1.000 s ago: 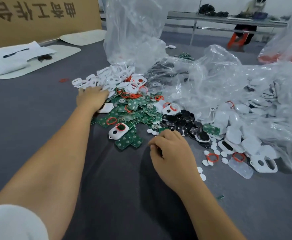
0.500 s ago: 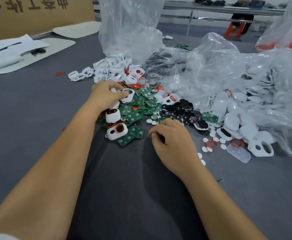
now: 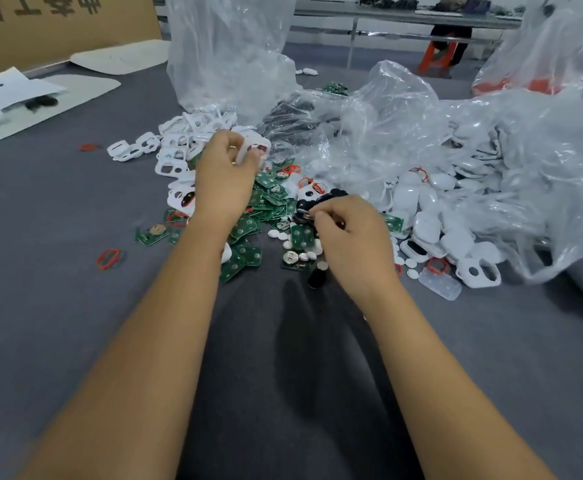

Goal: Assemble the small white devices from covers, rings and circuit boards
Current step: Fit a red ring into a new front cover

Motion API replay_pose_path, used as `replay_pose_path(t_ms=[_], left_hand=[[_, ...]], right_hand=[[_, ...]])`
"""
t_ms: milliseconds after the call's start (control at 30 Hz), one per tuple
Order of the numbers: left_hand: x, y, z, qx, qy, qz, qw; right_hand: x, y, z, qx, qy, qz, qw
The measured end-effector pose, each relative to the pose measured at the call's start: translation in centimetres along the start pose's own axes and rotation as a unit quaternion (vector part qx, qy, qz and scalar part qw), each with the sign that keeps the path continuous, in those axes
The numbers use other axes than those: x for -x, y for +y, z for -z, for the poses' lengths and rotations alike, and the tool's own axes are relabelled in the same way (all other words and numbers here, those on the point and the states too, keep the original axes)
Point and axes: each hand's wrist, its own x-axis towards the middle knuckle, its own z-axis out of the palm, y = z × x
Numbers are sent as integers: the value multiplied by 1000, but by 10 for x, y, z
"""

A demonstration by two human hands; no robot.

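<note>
**Covers, rings and boards all heaped together, one cover picked up**

Covers are what's being sorted out of the mess at this point. A white cover (image 3: 253,150) is pinched in the fingers of the left hand (image 3: 226,174), lifted just above the pile of green circuit boards (image 3: 269,199), right beside the heap of empty white frames (image 3: 182,140). The right hand (image 3: 348,233) is curled over the black parts (image 3: 321,200) at the near edge of the pile; something small seems to be pinched there, but what exactly can't be made out (too blurry).

Loose red rings (image 3: 110,258) are scattered on the grey table (image 3: 58,306), one well apart from the heap.

What could go wrong, judged from the layout: boards are stacked loosely, so several could be dragged out when one is pulled. Small white discs (image 3: 298,247) near the right hand could be swept off toward the table edge. The clear plastic bags (image 3: 404,133) slump over the finished shells, and parts could easily get buried under them.
</note>
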Motion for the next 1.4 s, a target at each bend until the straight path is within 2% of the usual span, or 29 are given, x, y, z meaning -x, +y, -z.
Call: replay_pose_path(t_ms=[133, 267, 400, 533, 600, 767, 900, 1133, 1267, 1400], left_hand=[[19, 10, -23, 187, 92, 35, 977], [45, 14, -51, 306, 138, 76, 939], [49, 10, -58, 362, 68, 142, 919], [47, 6, -54, 450, 17, 205, 869], [48, 6, -54, 474, 4, 214, 854], [51, 6, -57, 443, -6, 214, 871], [53, 4, -58, 403, -12, 206, 892], [70, 17, -67, 340, -60, 143, 927], [89, 24, -77, 335, -82, 158, 925], [97, 31, -82, 371, -151, 205, 893]], right_hand=[[-37, 5, -2, 153, -73, 14, 985], [-76, 9, -19, 182, -109, 24, 977], [-99, 23, -29, 215, -164, 5, 963], [-108, 26, -34, 264, -152, 7, 952], [-109, 24, -37, 281, -140, 10, 949], [-105, 26, -32, 218, -90, -12, 972], [-87, 28, -13, 93, -17, -25, 995], [-59, 31, 22, -71, 63, -71, 993], [-29, 36, 36, -155, 100, -115, 976], [-5, 40, 44, -224, 123, -150, 955]])
